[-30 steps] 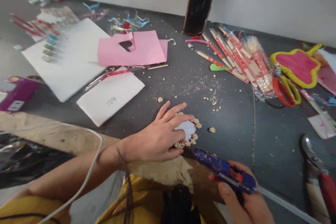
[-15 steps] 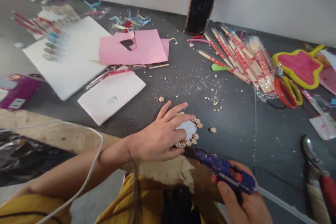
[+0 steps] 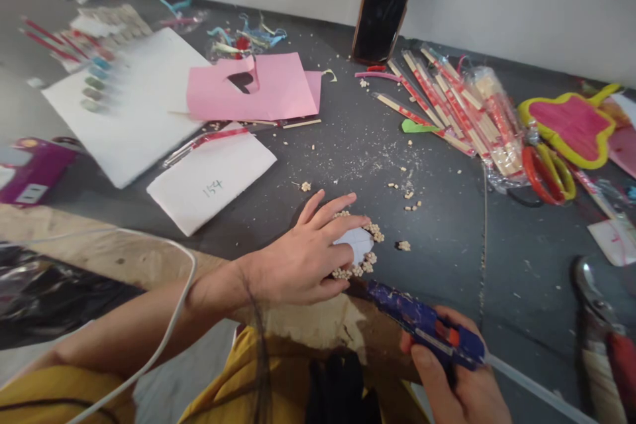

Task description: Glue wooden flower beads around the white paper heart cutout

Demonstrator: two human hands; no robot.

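Note:
My left hand [image 3: 311, 255] lies palm-down, fingers spread, over a white paper piece [image 3: 355, 243] near the table's front edge. Small flower-like clusters of pale pellets [image 3: 368, 261] ring the paper's visible rim; part of the ring is hidden under my fingers. To the right, my right hand [image 3: 462, 371] is wrapped around a blue hot glue gun [image 3: 422, 324] with an orange part on it. The gun's nozzle points up and left, close to the lower rim of the ring. A clear glue stick [image 3: 541, 387] sticks out of its back end. One loose cluster [image 3: 403, 246] sits right of the paper.
Wrapped chopsticks [image 3: 460, 99], scissors [image 3: 546, 172] and pliers [image 3: 599, 291] lie to the right. Pink paper [image 3: 278, 86], a folded white sheet marked 154 [image 3: 213, 179] and a purple object [image 3: 37, 172] are left. A white cable [image 3: 181, 305] crosses my left forearm. Crumbs dot the table.
Both hands and the glue gun hold nearly the same positions. The view has shifted very slightly.

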